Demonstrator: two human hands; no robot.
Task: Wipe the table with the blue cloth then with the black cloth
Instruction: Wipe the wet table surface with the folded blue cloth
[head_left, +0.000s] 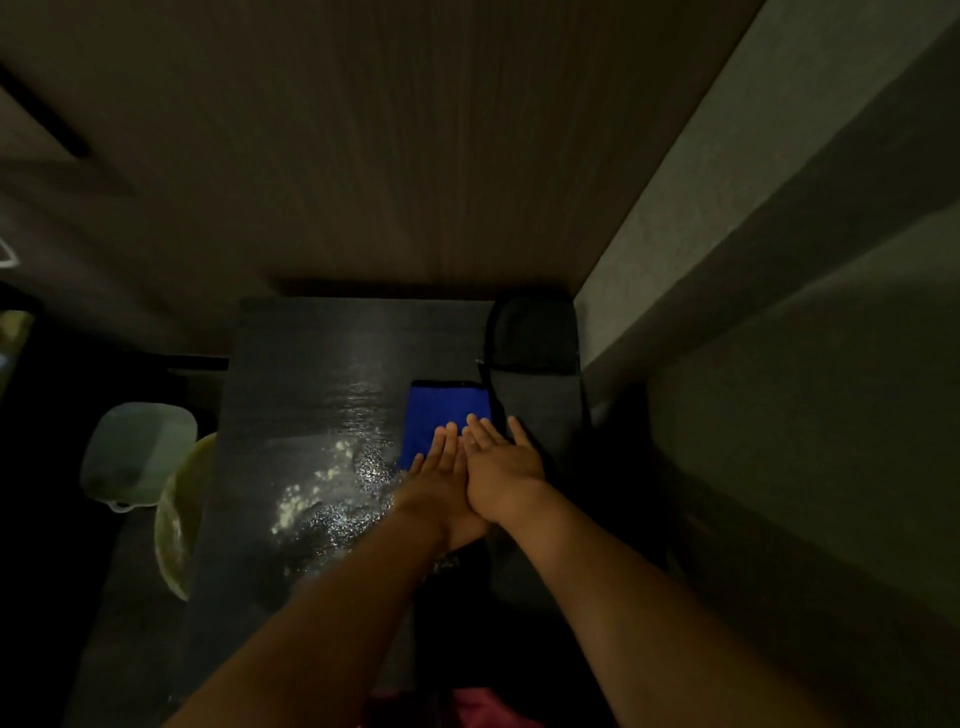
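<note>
1. Blue cloth lies flat on the dark table, right of the centre.
2. I see the left hand and the right hand side by side on its near edge, fingers straight, grasping nothing.
3. The black cloth lies just right of the blue one.
4. White powder and wet drops lie to the left.
</note>
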